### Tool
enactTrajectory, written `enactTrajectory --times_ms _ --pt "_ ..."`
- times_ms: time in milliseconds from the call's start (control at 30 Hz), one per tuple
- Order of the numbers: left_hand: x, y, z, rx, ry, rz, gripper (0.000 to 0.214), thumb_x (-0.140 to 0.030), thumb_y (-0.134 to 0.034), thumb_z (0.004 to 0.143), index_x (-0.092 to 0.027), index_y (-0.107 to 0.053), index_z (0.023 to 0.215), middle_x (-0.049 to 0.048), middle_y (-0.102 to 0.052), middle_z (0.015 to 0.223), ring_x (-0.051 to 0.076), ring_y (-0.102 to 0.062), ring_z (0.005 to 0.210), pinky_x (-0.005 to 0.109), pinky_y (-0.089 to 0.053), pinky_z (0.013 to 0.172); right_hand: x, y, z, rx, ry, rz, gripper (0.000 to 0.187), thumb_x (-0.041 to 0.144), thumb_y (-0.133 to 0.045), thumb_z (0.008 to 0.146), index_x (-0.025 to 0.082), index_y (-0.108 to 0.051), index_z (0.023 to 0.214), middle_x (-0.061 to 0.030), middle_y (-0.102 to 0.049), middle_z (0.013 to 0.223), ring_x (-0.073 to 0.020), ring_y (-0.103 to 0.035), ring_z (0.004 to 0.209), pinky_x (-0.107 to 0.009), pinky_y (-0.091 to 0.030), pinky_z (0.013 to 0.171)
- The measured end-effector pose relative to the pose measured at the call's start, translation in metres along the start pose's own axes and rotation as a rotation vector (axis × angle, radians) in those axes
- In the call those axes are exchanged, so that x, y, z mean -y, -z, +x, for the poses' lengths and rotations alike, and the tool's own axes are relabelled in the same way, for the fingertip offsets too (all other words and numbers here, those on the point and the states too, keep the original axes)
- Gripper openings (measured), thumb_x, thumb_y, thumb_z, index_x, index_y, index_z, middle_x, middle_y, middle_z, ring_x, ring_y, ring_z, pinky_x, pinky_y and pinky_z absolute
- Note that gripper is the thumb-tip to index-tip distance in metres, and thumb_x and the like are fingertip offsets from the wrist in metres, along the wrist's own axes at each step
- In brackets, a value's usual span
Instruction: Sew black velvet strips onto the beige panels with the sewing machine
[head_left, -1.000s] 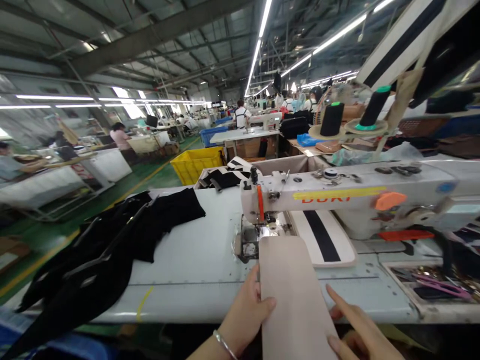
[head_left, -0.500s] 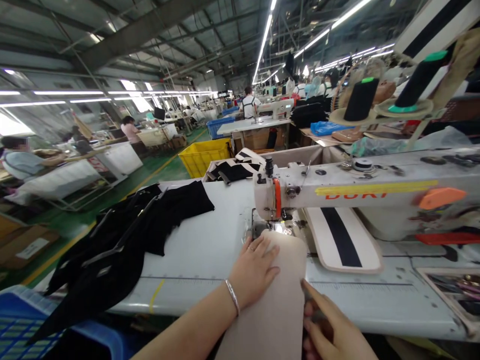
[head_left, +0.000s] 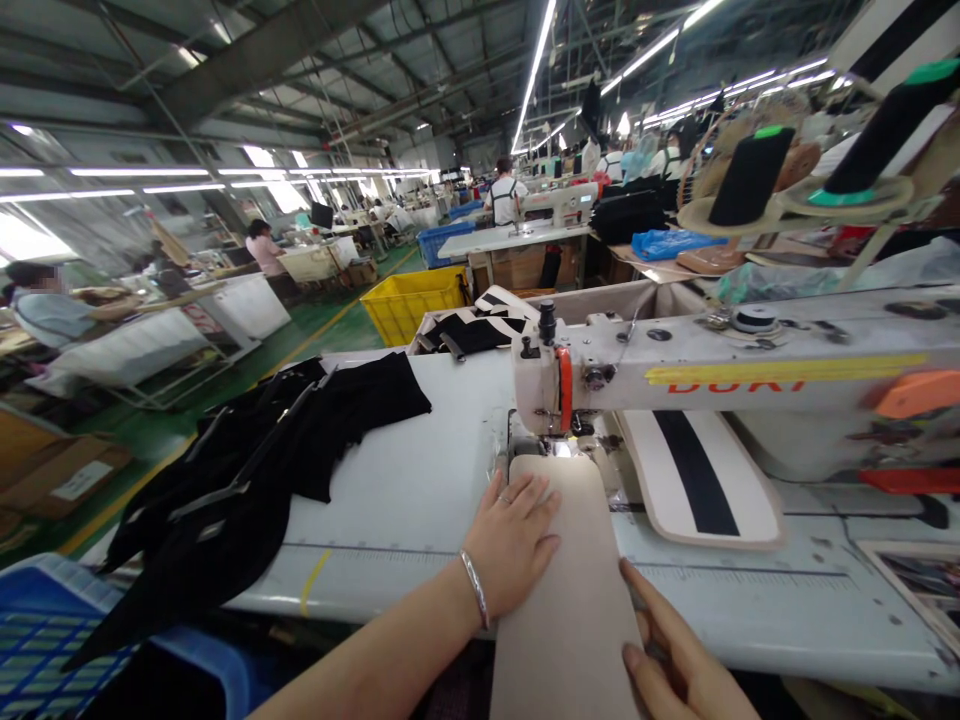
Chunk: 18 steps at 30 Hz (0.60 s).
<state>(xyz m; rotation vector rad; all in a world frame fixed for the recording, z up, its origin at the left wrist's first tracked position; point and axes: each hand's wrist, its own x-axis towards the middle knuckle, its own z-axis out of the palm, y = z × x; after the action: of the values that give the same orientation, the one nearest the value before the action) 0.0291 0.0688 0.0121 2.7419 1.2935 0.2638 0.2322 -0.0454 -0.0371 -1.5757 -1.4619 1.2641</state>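
A long beige panel [head_left: 577, 590] with rounded far corners lies on the white sewing table [head_left: 420, 450], its far end at the needle area of the sewing machine [head_left: 544, 385]. My left hand [head_left: 514, 540], with a bracelet at the wrist, rests flat on the panel's left side, fingers stretched forward. At the panel's right edge, my right hand [head_left: 682, 650] pinches it between thumb and fingers; some fingertips are hidden. Under the machine arm, right of the needle, lies a cream piece with a black stripe [head_left: 694, 480].
Black fabric pieces [head_left: 285, 450] cover the table's left, hanging toward a blue basket [head_left: 52, 610]. Behind the table stand a bin of striped pieces [head_left: 480, 330] and a yellow crate [head_left: 412, 300]. Black thread cones [head_left: 752, 180] rise at right. A co-worker [head_left: 505, 195] sits ahead.
The beige panel has turned: its far end sits more to the left and its near end more to the right. Both hands stay on it. The view has shifted slightly.
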Motion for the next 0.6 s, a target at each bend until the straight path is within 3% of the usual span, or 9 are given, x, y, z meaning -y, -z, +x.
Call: enactTrajectory --times_ms 67,133,233,400,533,600 --pt "0.004 0.001 0.004 0.002 -0.001 -0.015 0.048 -0.046 -0.042 0.095 -0.025 -0.041 0.139 0.0053 -0.036 0.148 0.027 -0.027 0.140 0.055 -0.017 0.117 0.007 0.014 0.008 -0.076 0.039 -0.085 0.066 0.043 -0.045 0.085 0.015 -0.036 0.145 -0.0095 -0.059 0.126 -0.0210 -0.055 0.118 -0.030 -0.043 0.099" --pt "0.008 0.000 0.011 -0.005 -0.001 -0.027 0.051 -0.048 -0.045 0.094 -0.024 -0.041 0.139 0.0063 -0.035 0.149 0.027 -0.026 0.140 0.055 -0.019 0.117 0.013 0.022 0.017 -0.096 0.050 -0.155 0.065 0.043 -0.042 0.086 0.013 -0.037 0.144 -0.0102 -0.063 0.116 -0.0206 -0.059 0.110 -0.032 -0.044 0.097" --pt "0.014 -0.002 0.020 -0.018 0.006 -0.037 0.052 -0.047 -0.049 0.092 -0.025 -0.040 0.139 0.0068 -0.034 0.149 0.028 -0.026 0.140 0.055 -0.019 0.117 0.019 0.023 0.028 -0.074 0.045 -0.222 0.067 0.044 -0.037 0.087 0.010 -0.035 0.145 -0.0084 -0.065 0.098 -0.0188 -0.063 0.092 -0.031 -0.048 0.090" --pt "0.018 -0.004 0.025 -0.020 0.011 -0.054 0.053 -0.045 -0.050 0.092 -0.024 -0.040 0.139 0.0070 -0.035 0.149 0.028 -0.025 0.140 0.055 -0.019 0.117 0.024 0.019 0.035 -0.099 0.048 -0.252 0.066 0.044 -0.034 0.088 0.009 -0.036 0.144 -0.0053 -0.064 0.087 -0.0178 -0.062 0.081 -0.029 -0.050 0.082" --pt "0.018 -0.004 0.024 -0.020 0.012 -0.068 0.053 -0.045 -0.051 0.092 -0.024 -0.040 0.139 0.0074 -0.035 0.149 0.028 -0.026 0.140 0.056 -0.018 0.117 0.024 0.021 0.032 -0.089 0.071 -0.316 0.063 0.041 -0.034 0.089 0.010 -0.036 0.144 -0.0068 -0.067 0.094 -0.0181 -0.065 0.085 -0.029 -0.051 0.081" --pt "0.018 -0.004 0.025 -0.023 0.014 -0.075 0.053 -0.044 -0.051 0.091 -0.025 -0.040 0.139 0.0072 -0.035 0.149 0.028 -0.026 0.140 0.055 -0.018 0.117 0.024 0.030 0.030 -0.102 0.144 -0.448 0.055 0.040 -0.034 0.091 0.016 -0.044 0.140 -0.0083 -0.067 0.105 -0.0197 -0.065 0.092 -0.031 -0.051 0.083"
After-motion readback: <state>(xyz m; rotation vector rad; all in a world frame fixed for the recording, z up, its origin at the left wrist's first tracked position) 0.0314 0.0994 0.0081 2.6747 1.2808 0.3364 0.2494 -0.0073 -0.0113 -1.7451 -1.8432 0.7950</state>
